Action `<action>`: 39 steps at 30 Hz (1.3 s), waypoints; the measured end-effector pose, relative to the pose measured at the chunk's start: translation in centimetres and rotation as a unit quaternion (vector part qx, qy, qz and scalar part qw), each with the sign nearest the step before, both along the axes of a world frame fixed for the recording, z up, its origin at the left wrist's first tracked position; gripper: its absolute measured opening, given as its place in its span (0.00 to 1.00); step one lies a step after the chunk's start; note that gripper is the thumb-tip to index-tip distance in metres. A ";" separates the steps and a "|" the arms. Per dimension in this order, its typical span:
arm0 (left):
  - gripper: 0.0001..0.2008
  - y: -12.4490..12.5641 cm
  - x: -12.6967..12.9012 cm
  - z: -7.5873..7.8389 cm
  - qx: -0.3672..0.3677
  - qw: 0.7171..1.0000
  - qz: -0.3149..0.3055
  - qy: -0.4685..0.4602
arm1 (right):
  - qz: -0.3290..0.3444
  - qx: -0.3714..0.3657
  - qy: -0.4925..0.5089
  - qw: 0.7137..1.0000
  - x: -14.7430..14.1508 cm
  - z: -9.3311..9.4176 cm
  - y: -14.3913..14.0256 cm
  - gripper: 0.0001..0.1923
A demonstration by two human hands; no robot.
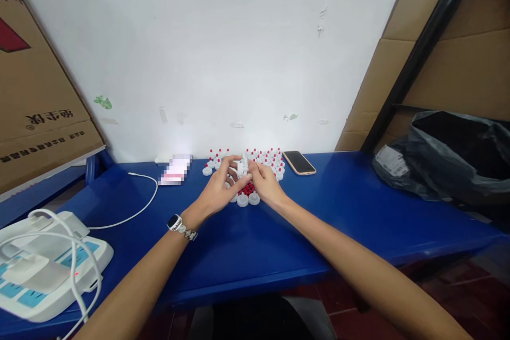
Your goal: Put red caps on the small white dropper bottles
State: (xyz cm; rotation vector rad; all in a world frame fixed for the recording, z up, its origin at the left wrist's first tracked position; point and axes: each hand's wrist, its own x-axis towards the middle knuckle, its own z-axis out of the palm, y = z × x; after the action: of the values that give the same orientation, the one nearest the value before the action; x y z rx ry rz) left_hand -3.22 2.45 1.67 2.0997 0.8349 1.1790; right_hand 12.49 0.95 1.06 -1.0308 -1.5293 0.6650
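Both hands meet mid-frame over the blue counter: the left hand and right hand have their fingers pinched together on one small white plastic cap, lifted just above the loose red stoppers, probably so both thumbs can work it. More red-topped white caps sit in rows behind, close at hand, with a phone in a tan case just right of them.

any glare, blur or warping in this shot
Head view: wide-angle warping bends the black post and cardboard box at the edges; a pixelated patch sits on the blue table; a bright spot glares beside it; the small caps are soft.
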 end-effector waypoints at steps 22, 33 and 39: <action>0.28 0.4 -1.1 1.1 -0.072 0.996 0.020 -0.043 | -0.023 0.021 -0.010 0.999 1.7 1.2 0.2 0.23; 0.19 1.3 -1.8 0.3 -0.003 0.993 0.069 0.092 | -0.024 -0.018 -0.257 0.966 3.3 0.1 1.2 0.08; 0.19 1.2 -1.7 0.1 0.004 0.992 0.052 0.111 | 0.103 -0.028 -0.058 0.993 2.3 0.5 1.6 0.14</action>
State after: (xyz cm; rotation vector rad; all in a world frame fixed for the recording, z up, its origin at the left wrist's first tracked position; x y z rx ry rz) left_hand -4.95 3.61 1.78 2.2459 1.0531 1.0134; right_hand 14.75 2.54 1.51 -0.9749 -1.7436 0.8067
